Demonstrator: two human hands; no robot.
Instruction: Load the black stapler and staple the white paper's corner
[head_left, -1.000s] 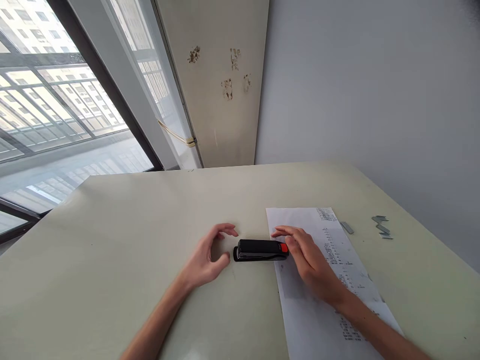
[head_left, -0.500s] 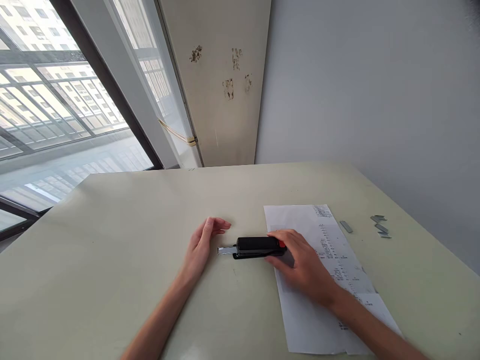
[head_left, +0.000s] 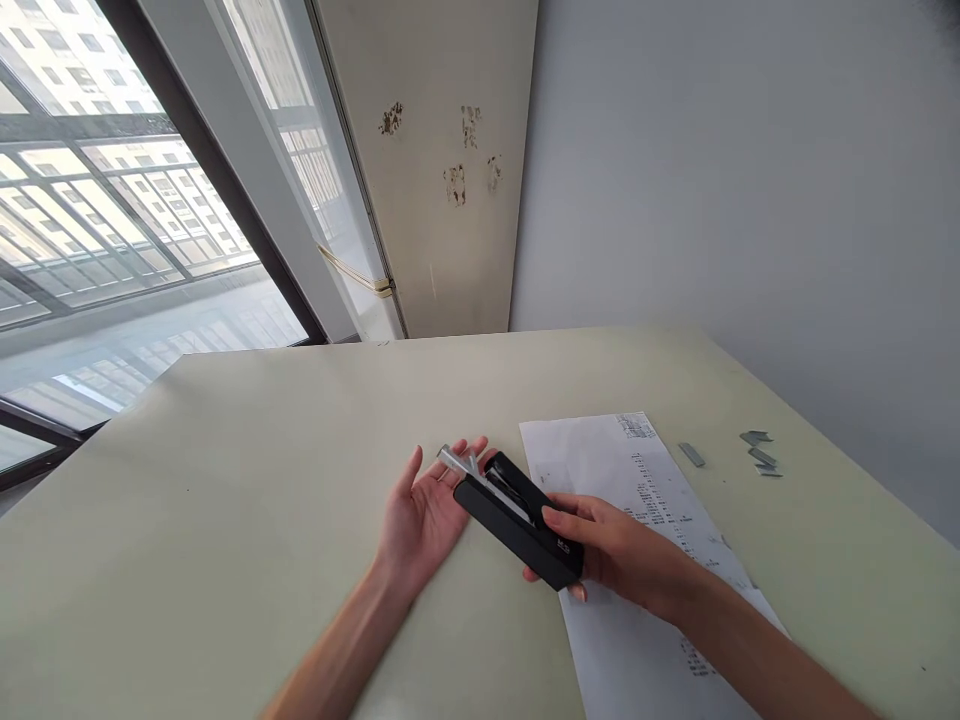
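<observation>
The stapler has been lifted and tilted, gripped by the right hand; the left hand has been turned palm up and spread.

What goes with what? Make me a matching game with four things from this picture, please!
Column one
1. stapler
2. left hand
3. paper
4. small strips

Column two
A. white with dark print, partly under the right forearm
B. gray, several pieces, to the right
C. mostly black, held in the right hand
D. open, palm up

Right pairs: 1-C, 2-D, 3-A, 4-B
</observation>
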